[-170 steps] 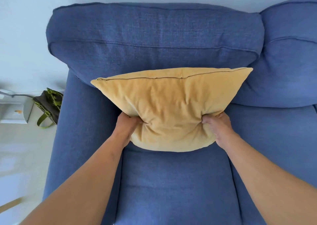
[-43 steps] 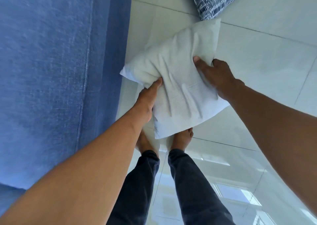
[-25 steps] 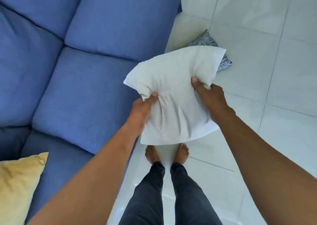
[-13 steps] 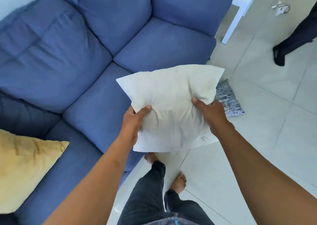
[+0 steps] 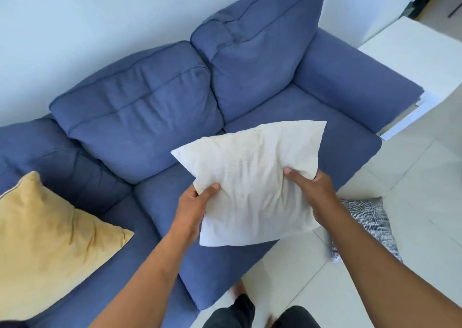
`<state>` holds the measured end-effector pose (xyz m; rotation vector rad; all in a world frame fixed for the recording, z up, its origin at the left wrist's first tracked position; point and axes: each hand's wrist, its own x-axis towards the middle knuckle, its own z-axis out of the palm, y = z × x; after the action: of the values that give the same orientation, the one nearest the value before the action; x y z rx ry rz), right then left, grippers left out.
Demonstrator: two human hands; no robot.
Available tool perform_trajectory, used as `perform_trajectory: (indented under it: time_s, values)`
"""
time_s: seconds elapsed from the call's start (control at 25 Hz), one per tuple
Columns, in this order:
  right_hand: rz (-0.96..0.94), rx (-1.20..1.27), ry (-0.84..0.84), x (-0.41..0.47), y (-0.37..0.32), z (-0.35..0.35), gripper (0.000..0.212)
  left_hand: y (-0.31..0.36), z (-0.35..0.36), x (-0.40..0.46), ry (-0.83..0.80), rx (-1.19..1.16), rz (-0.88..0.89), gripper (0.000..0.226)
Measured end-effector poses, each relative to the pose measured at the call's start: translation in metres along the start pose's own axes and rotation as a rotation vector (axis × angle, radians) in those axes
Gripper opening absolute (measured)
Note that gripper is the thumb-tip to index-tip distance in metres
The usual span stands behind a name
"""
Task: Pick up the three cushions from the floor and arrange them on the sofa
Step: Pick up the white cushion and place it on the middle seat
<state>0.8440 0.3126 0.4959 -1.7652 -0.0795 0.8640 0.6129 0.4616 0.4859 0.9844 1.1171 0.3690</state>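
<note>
Both hands held a white cushion [image 5: 252, 185] in the middle of the frame, above the blue sofa [image 5: 155, 117] seat. The left hand [image 5: 193, 209] gripped its lower left edge and the right hand [image 5: 313, 192] its right edge, thumbs on top. A yellow cushion [image 5: 47, 242] rested on the sofa at lower left. A grey patterned cushion [image 5: 370, 222] lay on the tiled floor [image 5: 420, 190] at right.

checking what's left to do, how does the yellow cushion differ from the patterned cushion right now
The yellow cushion is already on the sofa, at its left end; the patterned cushion is on the floor beside the sofa. The yellow cushion is one plain colour, while the patterned cushion is dark with fine white marks. The yellow cushion is mostly in view; the patterned cushion is partly hidden behind the right arm. Neither is in a hand: both hands hold the white cushion.
</note>
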Motion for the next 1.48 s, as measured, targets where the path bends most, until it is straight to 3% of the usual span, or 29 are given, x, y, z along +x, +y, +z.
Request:
perform_trajectory:
  time_s: [0.16,0.36,0.68,0.8,1.08,1.32,1.48]
  values:
    - [-0.045,0.020,-0.139,0.034,-0.034,0.049,0.038,0.031,-0.032,0.028,0.067,-0.064,0.024,0.030]
    - [-0.021,-0.074,-0.260,0.089,-0.056,0.113,0.025,0.046,-0.059,0.051,0.236,-0.102,0.035,0.034]
    - [0.018,-0.258,-0.477,0.167,-0.059,0.186,0.018,0.026,-0.073,0.096,0.559,-0.200,-0.010,0.022]
    - [0.026,-0.296,-0.499,0.192,-0.053,0.209,0.017,0.018,-0.080,0.117,0.641,-0.186,-0.017,0.024]
    - [0.012,-0.236,-0.487,0.251,-0.041,0.273,0.026,0.022,-0.114,0.191,0.644,-0.183,0.001,0.041]
    - [0.113,-0.423,-0.445,0.291,-0.015,0.312,0.036,0.013,-0.131,0.235,0.604,-0.192,-0.131,0.045]
    - [-0.017,-0.332,-0.390,0.298,-0.041,0.320,0.040,0.031,-0.156,0.241,0.711,-0.288,-0.073,0.041]
